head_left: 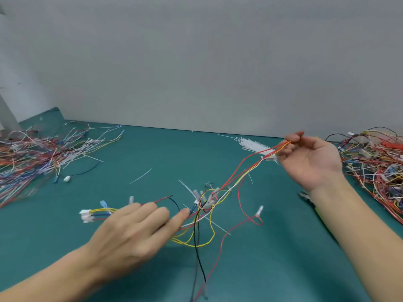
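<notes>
1. Teal counter, grey wall behind.
2. Right grip raised, thumb and fingertips pinching the harness wire ends.
3. Left grip released, fingers straight, pressing harness wires onto the counter.
4. Harness runs between both grips, tangle mid-counter, white plug past the left fingers.
5. Ties just behind the right grip. Left pile and right pile sit well apart.

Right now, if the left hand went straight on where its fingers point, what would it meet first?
Probably the zip-tied knot of the wire harness, just beyond the fingers of the left hand; depth is unclear.
</notes>
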Demonstrator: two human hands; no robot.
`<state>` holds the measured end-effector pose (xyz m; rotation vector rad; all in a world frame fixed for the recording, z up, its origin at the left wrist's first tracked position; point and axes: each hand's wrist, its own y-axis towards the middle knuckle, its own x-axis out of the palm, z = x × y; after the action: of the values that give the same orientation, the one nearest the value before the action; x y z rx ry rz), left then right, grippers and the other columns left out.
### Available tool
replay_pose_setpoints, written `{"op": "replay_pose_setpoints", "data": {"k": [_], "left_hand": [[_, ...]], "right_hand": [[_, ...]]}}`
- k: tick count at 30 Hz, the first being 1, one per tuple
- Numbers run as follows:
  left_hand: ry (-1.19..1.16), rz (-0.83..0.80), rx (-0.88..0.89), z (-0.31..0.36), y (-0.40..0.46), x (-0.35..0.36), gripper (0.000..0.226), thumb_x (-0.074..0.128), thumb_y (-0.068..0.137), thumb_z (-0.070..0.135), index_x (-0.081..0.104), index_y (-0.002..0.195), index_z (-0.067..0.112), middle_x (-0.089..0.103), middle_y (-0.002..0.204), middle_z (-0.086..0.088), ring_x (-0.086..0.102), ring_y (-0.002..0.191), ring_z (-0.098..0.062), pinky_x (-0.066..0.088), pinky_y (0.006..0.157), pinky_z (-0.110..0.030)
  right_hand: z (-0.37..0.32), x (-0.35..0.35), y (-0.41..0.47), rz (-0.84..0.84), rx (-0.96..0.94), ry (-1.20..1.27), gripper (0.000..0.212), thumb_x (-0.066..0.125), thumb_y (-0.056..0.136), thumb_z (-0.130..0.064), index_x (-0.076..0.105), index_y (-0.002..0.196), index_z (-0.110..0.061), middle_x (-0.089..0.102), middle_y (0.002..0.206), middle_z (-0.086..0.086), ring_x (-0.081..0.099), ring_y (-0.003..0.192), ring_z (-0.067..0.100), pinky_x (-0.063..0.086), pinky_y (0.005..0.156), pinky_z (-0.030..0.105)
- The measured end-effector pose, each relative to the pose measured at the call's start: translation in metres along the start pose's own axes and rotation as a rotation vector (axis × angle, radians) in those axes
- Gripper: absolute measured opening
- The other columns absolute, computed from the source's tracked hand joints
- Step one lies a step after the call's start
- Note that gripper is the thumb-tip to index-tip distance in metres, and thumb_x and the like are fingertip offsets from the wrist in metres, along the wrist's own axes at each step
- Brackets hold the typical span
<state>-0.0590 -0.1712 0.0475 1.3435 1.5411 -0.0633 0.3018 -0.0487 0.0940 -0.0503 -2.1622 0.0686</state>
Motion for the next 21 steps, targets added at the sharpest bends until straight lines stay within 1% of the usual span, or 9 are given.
{"op": "replay_pose_setpoints", "data": {"k": [2,6,8,10,12,13,15,18,21], "left_hand": [[-0.006,0.006,-0.035,-0.008,-0.001,0.001,0.039,0.038,0.107,0.004,0.073,0.124,0.006,0.051,0.069,-0.004,0.047,0.055,-0.024,0.044,0.044,-0.035],[-0.036,0.006,-0.171,-0.022,-0.006,0.002,0.032,0.049,0.107,0.015,0.076,0.121,0.006,0.052,0.069,-0.006,0.049,0.054,-0.027,0.042,0.042,-0.037],[-0.124,0.018,-0.317,-0.027,-0.006,0.001,0.032,0.052,0.104,0.02,0.078,0.118,0.007,0.054,0.07,-0.004,0.053,0.054,-0.026,0.045,0.043,-0.037],[-0.326,0.041,-0.539,-0.028,-0.007,-0.004,0.035,0.052,0.101,0.03,0.079,0.116,0.013,0.052,0.073,0.006,0.052,0.059,-0.015,0.046,0.051,-0.03],[-0.57,0.051,-0.783,-0.033,-0.01,-0.008,0.033,0.052,0.098,0.044,0.078,0.1,0.025,0.042,0.066,0.013,0.041,0.057,-0.005,0.034,0.052,-0.019],[-0.706,0.026,-0.91,-0.038,-0.013,-0.01,0.036,0.052,0.095,0.054,0.076,0.092,0.027,0.036,0.062,0.012,0.033,0.053,-0.006,0.027,0.049,-0.02],[-1.053,-0.027,-1.182,-0.048,-0.02,-0.016,0.051,0.06,0.081,0.069,0.079,0.098,0.024,0.025,0.062,0.003,0.021,0.051,-0.013,0.018,0.047,-0.023],[-1.543,-0.214,-1.361,-0.063,-0.034,-0.028,0.058,0.076,0.074,0.058,0.077,0.098,0.006,0.016,0.064,0.0,0.013,0.048,-0.013,0.018,0.045,-0.014],[-1.701,-0.257,-1.423,-0.076,-0.054,-0.026,0.046,0.08,0.082,0.044,0.075,0.098,0.001,0.014,0.066,0.002,0.012,0.047,-0.009,0.019,0.041,-0.012]], "right_hand": [[-0.003,0.0,-0.001,0.008,-0.014,-0.043,0.014,0.044,0.076,-0.011,0.051,0.082,-0.021,0.047,0.073,-0.004,0.037,0.062,0.014,0.033,0.061,0.023],[-0.006,0.001,-0.006,0.004,-0.053,-0.129,0.014,0.045,0.077,-0.012,0.052,0.084,-0.022,0.049,0.073,-0.004,0.039,0.064,0.014,0.035,0.064,0.022],[-0.006,0.004,-0.009,0.005,-0.092,-0.208,0.013,0.045,0.087,-0.011,0.052,0.088,-0.022,0.051,0.074,-0.003,0.042,0.064,0.015,0.039,0.064,0.023],[-0.005,0.01,-0.012,-0.002,-0.162,-0.31,0.018,0.039,0.101,-0.011,0.054,0.097,-0.019,0.054,0.076,-0.002,0.047,0.064,0.015,0.045,0.063,0.024],[-0.002,0.023,-0.016,-0.034,-0.261,-0.447,0.021,0.037,0.107,-0.011,0.058,0.106,-0.016,0.061,0.078,0.0,0.056,0.064,0.015,0.053,0.062,0.025],[-0.001,0.031,-0.018,-0.055,-0.312,-0.525,0.022,0.039,0.108,-0.011,0.06,0.11,-0.015,0.066,0.079,0.001,0.06,0.065,0.015,0.056,0.063,0.026],[0.0,0.049,-0.02,-0.089,-0.401,-0.671,0.02,0.044,0.109,-0.011,0.064,0.113,-0.012,0.073,0.08,0.003,0.066,0.067,0.016,0.06,0.066,0.029],[0.002,0.08,-0.017,-0.107,-0.457,-0.802,0.017,0.051,0.107,-0.015,0.066,0.114,-0.012,0.077,0.079,0.006,0.069,0.063,0.016,0.062,0.065,0.03],[0.022,0.112,-0.003,-0.131,-0.439,-0.853,0.014,0.053,0.106,-0.013,0.067,0.11,-0.012,0.074,0.069,0.004,0.066,0.057,0.015,0.061,0.058,0.028]]}}
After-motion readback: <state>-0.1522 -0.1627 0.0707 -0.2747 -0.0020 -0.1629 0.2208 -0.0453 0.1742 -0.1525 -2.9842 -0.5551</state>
